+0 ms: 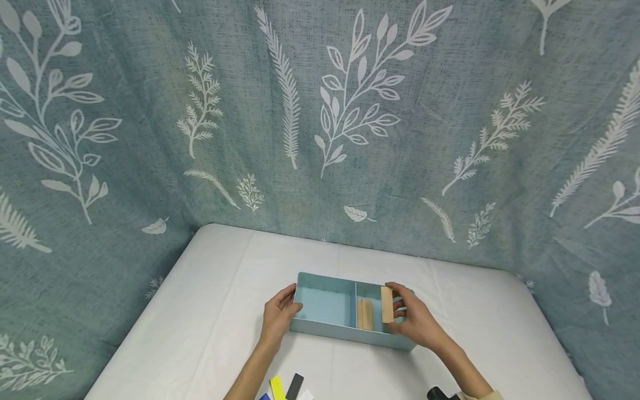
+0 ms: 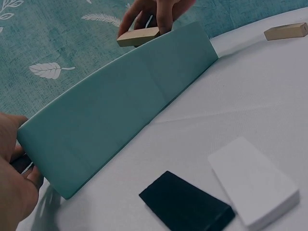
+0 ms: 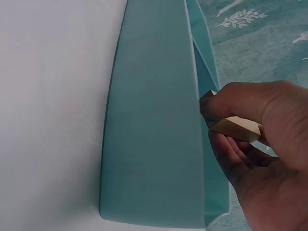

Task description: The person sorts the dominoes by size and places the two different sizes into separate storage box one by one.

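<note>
A light-blue two-compartment box point(image 1: 325, 329) stands on the white surface. My left hand point(image 1: 280, 318) grips its left end, thumb over the rim and fingers along the outer wall. Between thumb and fingers, my right hand point(image 1: 415, 319) pinches a wooden block point(image 1: 387, 304) at the top of the right compartment. The right wrist view shows this block point(image 3: 237, 129) partly covered by the fingers. Two more wooden blocks point(image 1: 367, 314) lie side by side in that compartment, against the divider point(image 1: 356, 303). The left compartment point(image 1: 327, 305) holds nothing.
Near the front lie a yellow block point(image 1: 277, 388), a dark block point(image 1: 295, 386), a white block point(image 2: 255, 183) and a blue piece point(image 1: 265, 396). Another wooden block point(image 2: 286, 32) rests on the surface beyond the box's right end. A leaf-patterned curtain point(image 1: 310, 139) hangs behind.
</note>
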A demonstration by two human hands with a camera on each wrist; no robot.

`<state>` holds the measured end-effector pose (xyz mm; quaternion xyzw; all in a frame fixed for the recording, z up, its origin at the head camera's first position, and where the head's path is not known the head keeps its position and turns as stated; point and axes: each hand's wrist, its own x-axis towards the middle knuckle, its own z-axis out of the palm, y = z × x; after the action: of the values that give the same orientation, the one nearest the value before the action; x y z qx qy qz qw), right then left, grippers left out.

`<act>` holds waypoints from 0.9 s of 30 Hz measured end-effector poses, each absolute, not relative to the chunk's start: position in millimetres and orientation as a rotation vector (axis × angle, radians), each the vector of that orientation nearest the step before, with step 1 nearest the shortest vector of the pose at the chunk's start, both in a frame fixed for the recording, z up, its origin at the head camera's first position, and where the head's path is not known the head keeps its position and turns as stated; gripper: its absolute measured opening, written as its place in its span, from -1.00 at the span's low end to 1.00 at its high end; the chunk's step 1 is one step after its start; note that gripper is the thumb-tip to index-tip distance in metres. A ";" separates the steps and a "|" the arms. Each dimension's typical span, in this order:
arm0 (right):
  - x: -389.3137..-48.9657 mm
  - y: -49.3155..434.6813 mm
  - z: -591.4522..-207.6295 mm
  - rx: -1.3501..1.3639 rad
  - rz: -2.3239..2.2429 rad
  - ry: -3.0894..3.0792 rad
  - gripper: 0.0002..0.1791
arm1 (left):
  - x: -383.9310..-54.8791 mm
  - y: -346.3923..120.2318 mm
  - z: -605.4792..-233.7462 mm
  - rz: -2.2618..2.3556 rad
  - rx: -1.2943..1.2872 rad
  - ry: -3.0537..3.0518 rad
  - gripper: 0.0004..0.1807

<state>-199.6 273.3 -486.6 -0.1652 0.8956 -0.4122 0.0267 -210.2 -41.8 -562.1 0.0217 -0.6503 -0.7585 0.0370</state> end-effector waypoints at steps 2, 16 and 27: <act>-202.5 273.2 -489.0 -0.497 -1.287 2.750 -0.06 | -209.9 -41.7 -562.7 -2.330 0.059 -1.992 -0.40; -217.0 269.1 -508.5 -0.614 -1.188 2.681 -0.15 | -212.6 -41.7 -565.5 -2.300 0.090 -2.034 -0.40; -218.7 264.5 -510.1 -0.449 -0.993 2.759 -0.19 | -210.8 -42.6 -565.6 -2.317 0.066 -2.014 -0.40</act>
<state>-218.7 264.5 -510.1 -0.1509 0.9265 -0.3334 0.0876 -210.8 -42.6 -565.6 0.0216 -0.6555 -0.7540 0.0354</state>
